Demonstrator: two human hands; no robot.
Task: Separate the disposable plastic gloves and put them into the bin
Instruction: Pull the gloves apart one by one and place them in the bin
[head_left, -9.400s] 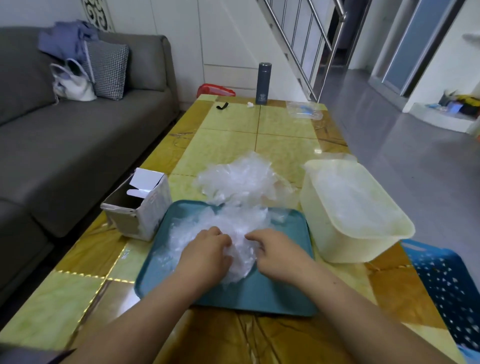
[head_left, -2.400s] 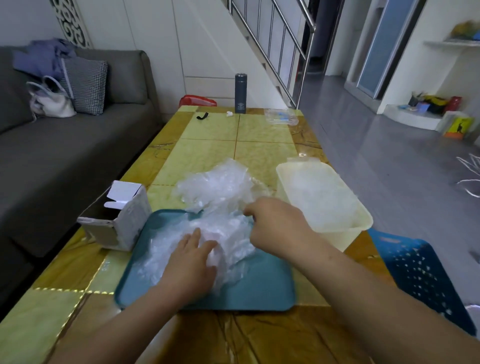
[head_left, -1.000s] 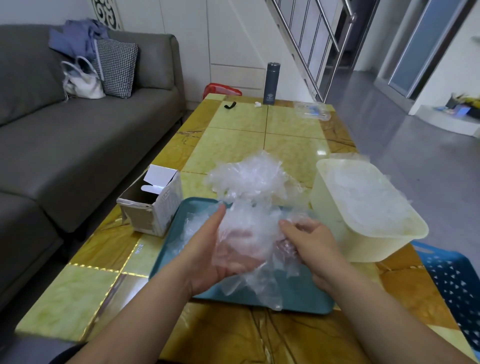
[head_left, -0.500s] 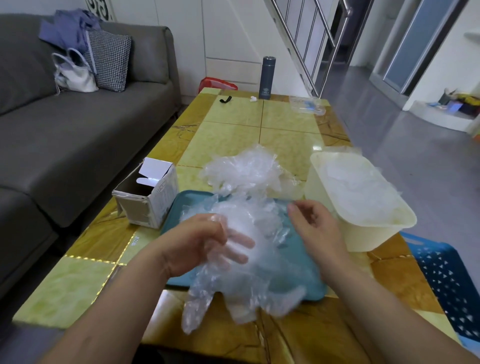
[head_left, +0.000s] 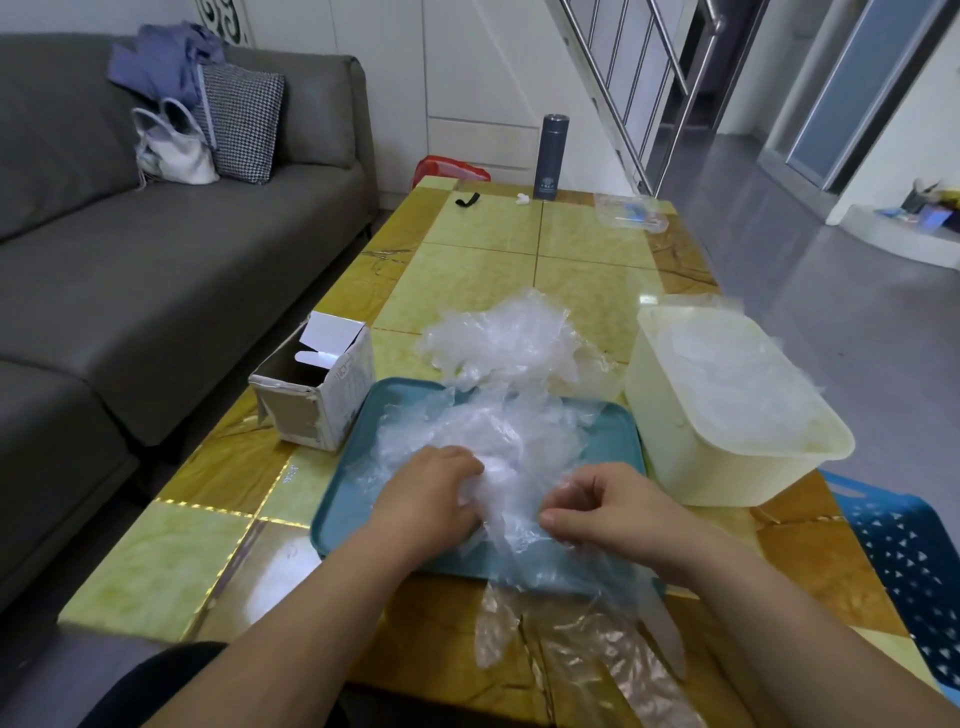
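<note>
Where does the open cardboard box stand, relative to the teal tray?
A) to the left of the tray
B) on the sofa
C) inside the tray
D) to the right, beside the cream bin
A: the cardboard box stands at the left edge of the teal tray; the cream bin is on the opposite side.

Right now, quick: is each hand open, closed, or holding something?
Left hand: grips the glove clump on the tray.
Right hand: pinches a loose glove that hangs off the tray.
</note>
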